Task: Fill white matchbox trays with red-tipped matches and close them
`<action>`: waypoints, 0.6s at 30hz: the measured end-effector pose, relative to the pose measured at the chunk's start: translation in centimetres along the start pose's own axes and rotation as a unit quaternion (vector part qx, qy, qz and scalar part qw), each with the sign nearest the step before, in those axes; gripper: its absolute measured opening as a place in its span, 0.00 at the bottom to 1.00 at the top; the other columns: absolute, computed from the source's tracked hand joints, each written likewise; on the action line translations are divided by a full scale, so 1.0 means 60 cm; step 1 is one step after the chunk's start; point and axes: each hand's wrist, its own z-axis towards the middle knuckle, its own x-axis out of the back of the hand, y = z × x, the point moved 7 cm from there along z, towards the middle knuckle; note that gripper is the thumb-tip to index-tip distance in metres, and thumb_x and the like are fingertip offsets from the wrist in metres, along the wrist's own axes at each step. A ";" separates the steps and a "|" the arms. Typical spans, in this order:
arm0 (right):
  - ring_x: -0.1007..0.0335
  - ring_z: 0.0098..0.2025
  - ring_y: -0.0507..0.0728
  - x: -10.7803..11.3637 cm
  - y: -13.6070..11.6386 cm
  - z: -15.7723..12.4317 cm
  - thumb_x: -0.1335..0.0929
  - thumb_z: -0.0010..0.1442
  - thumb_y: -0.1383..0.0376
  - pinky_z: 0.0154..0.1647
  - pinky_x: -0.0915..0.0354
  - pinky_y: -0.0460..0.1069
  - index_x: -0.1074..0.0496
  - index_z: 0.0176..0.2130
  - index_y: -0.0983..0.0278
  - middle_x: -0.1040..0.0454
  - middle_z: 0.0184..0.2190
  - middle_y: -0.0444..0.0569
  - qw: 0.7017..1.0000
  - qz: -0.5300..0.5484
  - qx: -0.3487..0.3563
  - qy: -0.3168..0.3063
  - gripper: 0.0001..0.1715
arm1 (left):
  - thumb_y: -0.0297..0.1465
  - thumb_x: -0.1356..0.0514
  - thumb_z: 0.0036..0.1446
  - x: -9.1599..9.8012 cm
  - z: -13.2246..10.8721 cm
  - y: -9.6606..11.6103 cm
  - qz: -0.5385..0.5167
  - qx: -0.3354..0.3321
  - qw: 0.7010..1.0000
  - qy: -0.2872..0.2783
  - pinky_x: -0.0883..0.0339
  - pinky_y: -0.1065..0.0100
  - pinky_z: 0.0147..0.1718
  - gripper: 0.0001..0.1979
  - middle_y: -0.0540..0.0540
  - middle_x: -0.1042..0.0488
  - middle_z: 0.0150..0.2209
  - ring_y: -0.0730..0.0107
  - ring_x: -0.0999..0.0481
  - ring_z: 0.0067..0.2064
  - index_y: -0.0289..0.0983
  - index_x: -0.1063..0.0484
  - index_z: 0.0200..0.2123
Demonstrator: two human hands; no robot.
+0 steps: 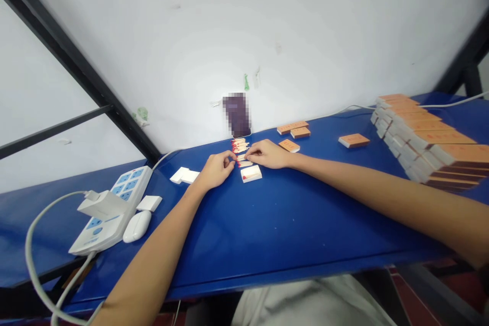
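My left hand is closed, thumb and fingers together at the red-headed ends of a small row of matches. From the other side, my right hand pinches at the plain ends of these same matches. Just behind them lies a second heap of matches, red heads to the left. In front of my fingers sits a white inner matchbox tray with a match or a few lying in it. The fingertips are small in view, so how many matches they grip is unclear.
A phone-like dark object leans on the wall. Orange matchboxes lie to the right, before a big stack of matchboxes. At left are white trays, a power strip with a cable, and a white earbud case.
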 end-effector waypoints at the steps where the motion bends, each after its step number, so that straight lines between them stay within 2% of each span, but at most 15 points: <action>1: 0.31 0.35 0.55 0.001 0.000 0.000 0.33 0.57 0.64 0.35 0.42 0.47 0.18 0.38 0.64 0.21 0.32 0.47 1.000 -0.002 0.002 0.004 0.14 | 0.33 0.47 0.59 0.000 0.000 0.000 0.000 0.000 1.000 0.000 0.42 0.69 0.29 0.10 0.54 0.32 0.22 0.71 0.34 0.25 0.38 0.27 0.40; 14: 0.32 0.33 0.54 0.001 -0.005 -0.001 0.33 0.56 0.66 0.35 0.42 0.47 0.19 0.37 0.65 0.21 0.33 0.48 1.000 -0.008 0.019 0.007 0.13 | 0.32 0.46 0.59 0.001 0.000 0.002 -0.003 0.002 1.000 -0.004 0.42 0.70 0.29 0.10 0.54 0.32 0.22 0.72 0.34 0.24 0.38 0.27 0.40; 18: 0.34 0.30 0.52 0.001 -0.006 -0.001 0.34 0.56 0.67 0.33 0.43 0.46 0.19 0.40 0.66 0.22 0.31 0.47 1.000 -0.015 0.016 0.001 0.15 | 0.32 0.46 0.59 0.002 0.000 0.001 -0.012 0.012 1.000 -0.003 0.42 0.70 0.29 0.10 0.53 0.31 0.23 0.72 0.34 0.25 0.38 0.27 0.39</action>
